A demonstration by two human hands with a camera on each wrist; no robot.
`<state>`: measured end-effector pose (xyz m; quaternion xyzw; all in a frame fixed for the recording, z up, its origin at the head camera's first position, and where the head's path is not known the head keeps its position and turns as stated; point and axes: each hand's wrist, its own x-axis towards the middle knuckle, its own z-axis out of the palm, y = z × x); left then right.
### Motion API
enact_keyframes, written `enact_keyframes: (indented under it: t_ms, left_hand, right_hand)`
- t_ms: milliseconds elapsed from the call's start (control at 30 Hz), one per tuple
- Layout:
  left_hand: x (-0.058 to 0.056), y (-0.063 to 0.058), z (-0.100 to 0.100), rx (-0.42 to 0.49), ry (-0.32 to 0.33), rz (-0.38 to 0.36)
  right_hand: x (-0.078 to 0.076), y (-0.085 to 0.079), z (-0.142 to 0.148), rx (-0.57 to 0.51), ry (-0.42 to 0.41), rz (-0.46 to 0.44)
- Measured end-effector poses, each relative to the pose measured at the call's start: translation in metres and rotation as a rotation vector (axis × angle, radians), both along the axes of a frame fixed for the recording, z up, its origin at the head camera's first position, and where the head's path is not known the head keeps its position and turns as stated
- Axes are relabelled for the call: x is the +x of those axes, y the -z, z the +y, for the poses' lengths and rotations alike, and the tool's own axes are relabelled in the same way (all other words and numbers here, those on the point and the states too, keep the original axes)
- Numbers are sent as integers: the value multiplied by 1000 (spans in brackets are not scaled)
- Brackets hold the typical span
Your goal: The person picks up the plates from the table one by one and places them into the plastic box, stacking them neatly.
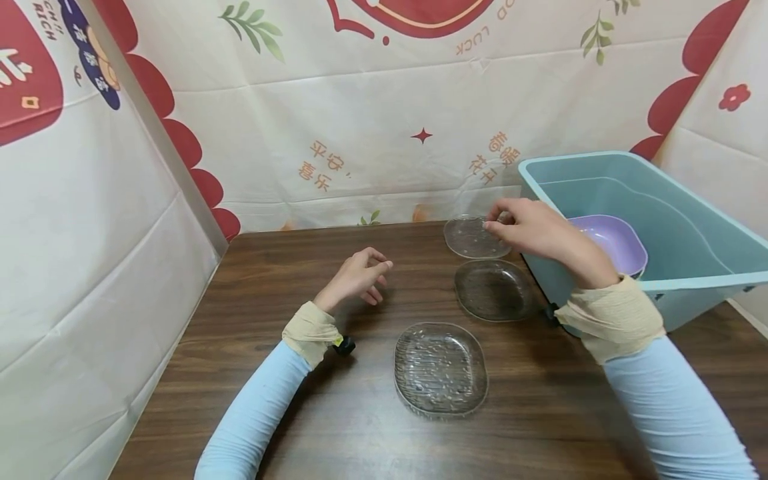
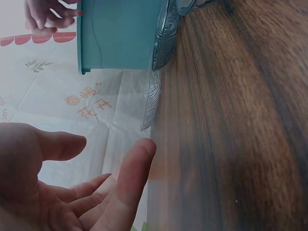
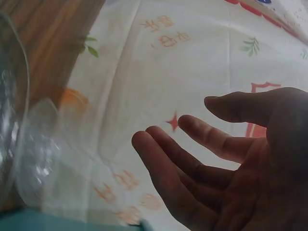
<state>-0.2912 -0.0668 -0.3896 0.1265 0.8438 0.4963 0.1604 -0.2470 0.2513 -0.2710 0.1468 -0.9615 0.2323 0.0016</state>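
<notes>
My right hand [image 1: 531, 230] hovers by the left rim of a blue-green bin [image 1: 606, 167], and in the head view its fingertips overlap the far clear plate [image 1: 471, 239]. In the right wrist view its fingers are loosely bent with nothing between them. A middle clear plate [image 1: 493, 293] sits just nearer, beside the bin. Closest to me lies a ridged clear plate [image 1: 441, 367]. My left hand [image 1: 358, 277] is over the table, left of the plates, relaxed and holding nothing. Inside the bin is a purple bowl [image 1: 612, 240], partly hidden by my right wrist.
The brown wooden table [image 1: 240, 333] carries the plates and the bin. A white printed cloth [image 1: 390, 133] hangs along its back edge, with more white cloth [image 1: 90, 267] on the left side and at the right behind the bin.
</notes>
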Motion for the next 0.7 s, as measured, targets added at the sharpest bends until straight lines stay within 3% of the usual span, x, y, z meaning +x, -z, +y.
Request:
enact_keyframes:
  t_ms: [233, 467, 700]
  left_hand:
    - [0, -2, 1, 3, -16, 17]
    - [0, -4, -1, 21, -15, 3]
    - [-2, -9, -10, 37, -38, 47]
  right_hand:
    - [-14, 33, -8, -151, -3, -86]
    - [-26, 57, -6, -370, -11, -214]
    - [-39, 67, -9, -408, -15, -244]
